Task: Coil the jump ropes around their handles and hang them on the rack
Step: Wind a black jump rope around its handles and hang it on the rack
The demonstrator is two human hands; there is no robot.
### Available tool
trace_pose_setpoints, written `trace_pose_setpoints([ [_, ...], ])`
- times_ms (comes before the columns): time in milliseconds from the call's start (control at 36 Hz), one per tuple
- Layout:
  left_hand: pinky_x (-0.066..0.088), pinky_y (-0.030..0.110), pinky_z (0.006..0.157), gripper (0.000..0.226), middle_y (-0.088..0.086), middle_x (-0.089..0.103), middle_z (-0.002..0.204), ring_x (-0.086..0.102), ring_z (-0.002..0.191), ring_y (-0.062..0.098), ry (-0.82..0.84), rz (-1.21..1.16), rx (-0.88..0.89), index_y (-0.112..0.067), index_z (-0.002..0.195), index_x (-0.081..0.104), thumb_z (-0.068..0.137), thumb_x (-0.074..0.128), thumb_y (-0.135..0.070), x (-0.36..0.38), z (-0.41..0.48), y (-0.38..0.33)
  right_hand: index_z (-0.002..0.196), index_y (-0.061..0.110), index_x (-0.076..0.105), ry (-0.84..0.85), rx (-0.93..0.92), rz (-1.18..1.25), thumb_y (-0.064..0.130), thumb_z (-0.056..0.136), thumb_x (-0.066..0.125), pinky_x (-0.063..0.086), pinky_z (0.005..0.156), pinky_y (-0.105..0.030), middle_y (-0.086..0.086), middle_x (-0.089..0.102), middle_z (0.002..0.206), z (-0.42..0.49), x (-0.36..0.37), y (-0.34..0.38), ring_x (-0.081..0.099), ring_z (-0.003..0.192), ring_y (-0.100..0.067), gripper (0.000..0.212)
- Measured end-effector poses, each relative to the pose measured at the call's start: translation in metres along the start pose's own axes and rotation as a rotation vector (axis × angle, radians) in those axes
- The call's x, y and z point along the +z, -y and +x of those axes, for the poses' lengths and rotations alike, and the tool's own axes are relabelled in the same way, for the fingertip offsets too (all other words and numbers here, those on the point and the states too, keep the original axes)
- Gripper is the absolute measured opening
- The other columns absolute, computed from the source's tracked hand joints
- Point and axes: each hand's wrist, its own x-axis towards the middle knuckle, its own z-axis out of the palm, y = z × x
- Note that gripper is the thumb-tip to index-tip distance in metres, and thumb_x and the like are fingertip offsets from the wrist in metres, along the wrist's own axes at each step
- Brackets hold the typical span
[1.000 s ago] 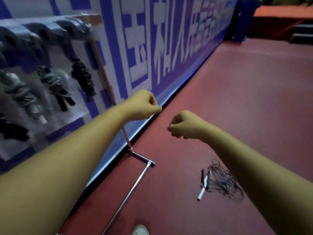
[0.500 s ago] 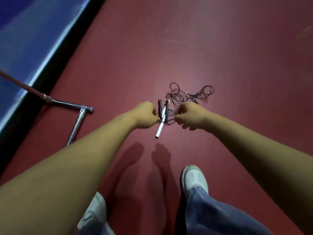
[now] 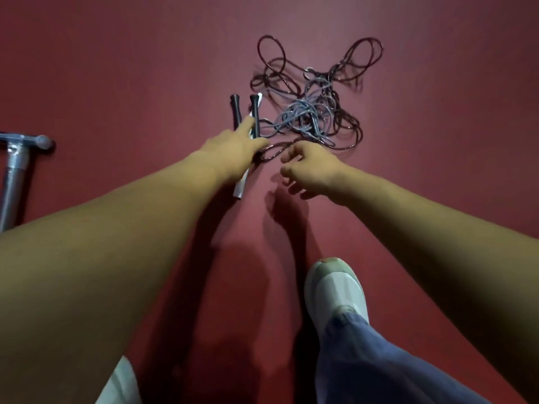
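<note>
Down on the dark red floor (image 3: pixel 116 68), just above the middle of the frame, lie two black handles (image 3: pixel 235 110) side by side with a white handle (image 3: pixel 240 186) slanting beneath them. To their right, spreading toward the upper right, the jump ropes (image 3: pixel 309 112) sit in one loose tangle: a grey cord (image 3: pixel 294 112) bunched in the centre and a dark red cord (image 3: pixel 364 53) looping out around it.

The person's left hand (image 3: pixel 233 147) reaches in from the lower left and rests flat on the handles. Its fingers are stretched out nearly straight, one of them lying between the two black handles, and the white handle pokes out below the palm. Nothing is wrapped in a grip that I can see.

The right hand (image 3: pixel 312 164) hangs just right of the handles, at the lower edge of the tangle. Its fingers are loosely curled and spread downward. A loop of the dark red cord runs up to the thumb side, but I cannot tell whether the hand pinches it or only hovers beside it.

At the left edge stands the rack's metal foot (image 3: pixel 16 167), well apart from the ropes. A pale shoe (image 3: pixel 335 293) and a blue trouser leg (image 3: pixel 379 360) fill the lower right.
</note>
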Motion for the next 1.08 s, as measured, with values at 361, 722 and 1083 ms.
trace_pose_setpoints([
  [361, 0.047, 0.054, 0.064, 0.012, 0.022, 0.048, 0.114, 0.057, 0.091, 0.046, -0.152, 0.300, 0.174, 0.000, 0.108, 0.055, 0.098, 0.048, -0.003, 0.026, 0.026, -0.004, 0.092, 0.011, 0.059, 0.058, 0.088, 0.213, 0.010, 0.096, 0.055, 0.044, 0.054, -0.024, -0.013, 0.069, 0.084, 0.008, 0.010, -0.031, 0.059, 0.063, -0.025, 0.006],
  [722, 0.049, 0.045, 0.084, 0.017, 0.018, 0.068, 0.107, 0.062, 0.105, 0.044, -0.202, -0.167, -0.207, -0.017, 0.105, 0.070, 0.094, 0.057, -0.020, -0.049, -0.020, -0.029, 0.106, 0.012, 0.067, 0.093, 0.046, 0.302, 0.017, 0.094, 0.056, 0.053, 0.074, -0.037, -0.006, 0.065, 0.092, -0.034, 0.003, 0.031, 0.059, 0.071, -0.022, 0.017],
  [1083, 0.045, 0.035, 0.059, 0.022, 0.015, 0.058, 0.068, 0.054, 0.058, 0.026, -0.272, -1.195, -0.462, -0.006, 0.075, 0.065, 0.091, 0.050, 0.001, -0.182, -0.209, -0.083, 0.118, 0.030, 0.051, 0.164, -0.189, -0.009, 0.038, 0.076, 0.082, 0.050, 0.062, -0.033, -0.007, 0.068, 0.112, -0.204, -0.029, 0.139, 0.064, 0.083, -0.021, 0.053],
])
